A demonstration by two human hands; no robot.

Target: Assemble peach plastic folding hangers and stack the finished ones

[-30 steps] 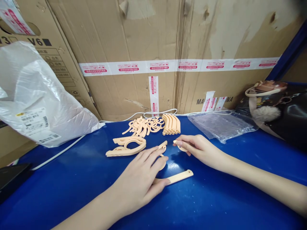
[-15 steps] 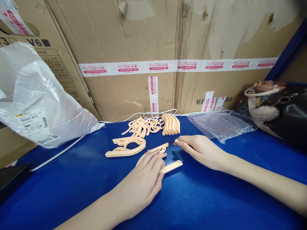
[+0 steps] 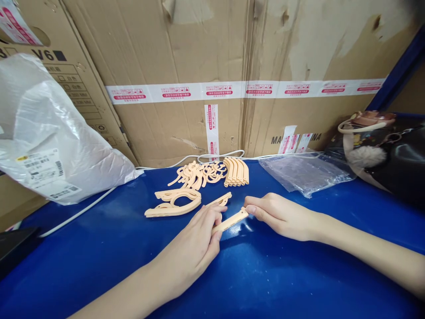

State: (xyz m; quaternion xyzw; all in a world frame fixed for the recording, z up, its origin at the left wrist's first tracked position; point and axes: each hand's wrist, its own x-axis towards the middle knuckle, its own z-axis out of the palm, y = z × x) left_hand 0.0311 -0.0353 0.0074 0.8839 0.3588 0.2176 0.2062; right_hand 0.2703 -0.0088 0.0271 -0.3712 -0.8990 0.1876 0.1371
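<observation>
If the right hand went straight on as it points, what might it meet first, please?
The right hand would likely meet the pale strip held by the left hand; contact is unclear.

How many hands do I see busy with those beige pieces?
2: the left hand, near the centre, holding a beige strip, and the right hand, at the strip's holed end. No other hands show.

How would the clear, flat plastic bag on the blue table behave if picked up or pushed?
The clear, flat plastic bag would probably hang floppy, since its thin film is wrinkled. It looks light, being see-through and nearly flat. If pushed, it may slide or crumple: the glossy blue tabletop looks smooth.
</observation>
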